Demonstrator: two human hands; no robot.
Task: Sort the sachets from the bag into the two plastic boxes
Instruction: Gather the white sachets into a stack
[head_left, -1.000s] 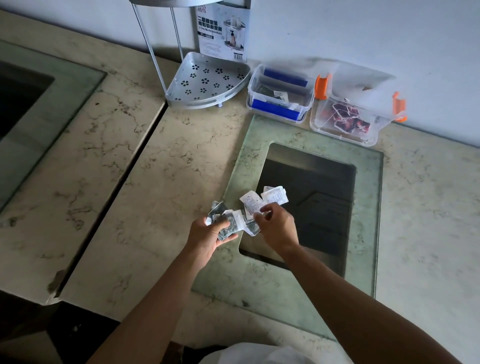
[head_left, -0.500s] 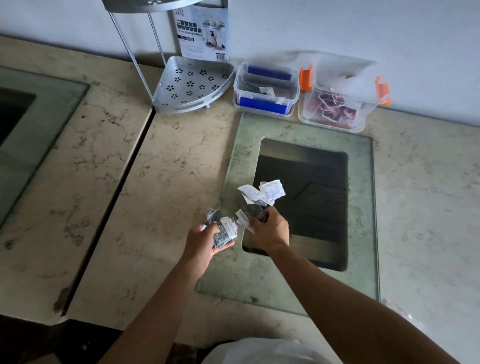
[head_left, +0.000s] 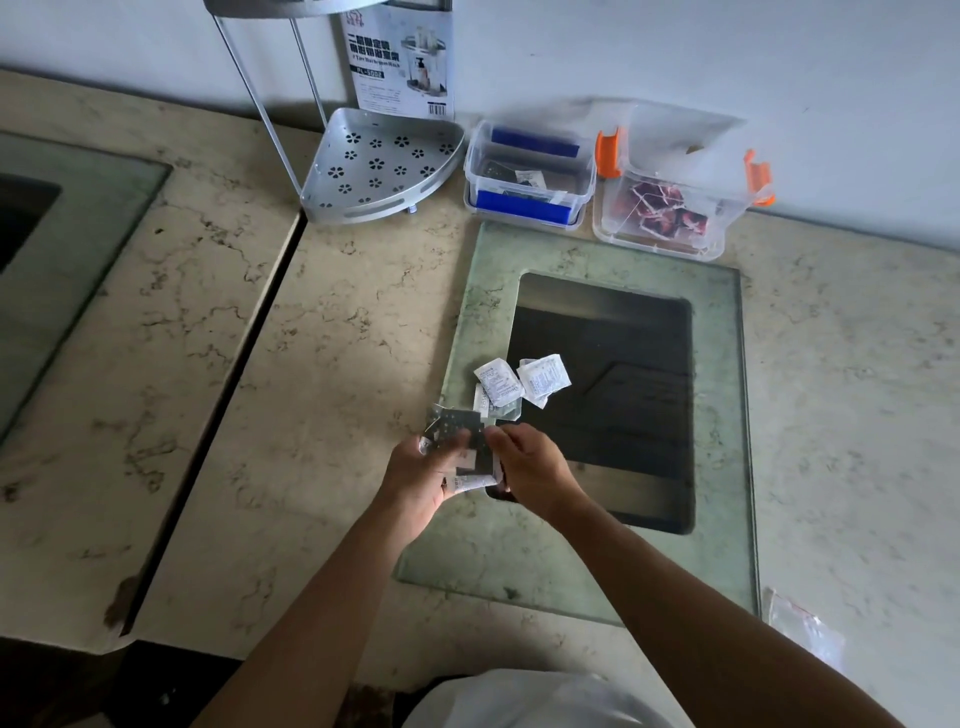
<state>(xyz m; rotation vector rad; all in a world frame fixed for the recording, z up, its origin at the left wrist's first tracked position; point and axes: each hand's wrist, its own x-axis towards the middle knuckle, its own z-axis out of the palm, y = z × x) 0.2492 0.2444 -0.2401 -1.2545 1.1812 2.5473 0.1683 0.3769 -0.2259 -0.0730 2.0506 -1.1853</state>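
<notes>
Little print here is legible. A product card (head_left: 399, 62) leans against the wall at the far side of the bench, behind the metal corner shelf (head_left: 382, 166). It carries two lines of bold Chinese characters, too blurred to make out for certain, and under them a dark strip that seems to read "PL-5002". A barcode sits at its lower right corner, its digits too small to read. The white sachets (head_left: 522, 383) lying on the glass panel (head_left: 727, 415) bear fine dark print, which cannot be made out either.
</notes>
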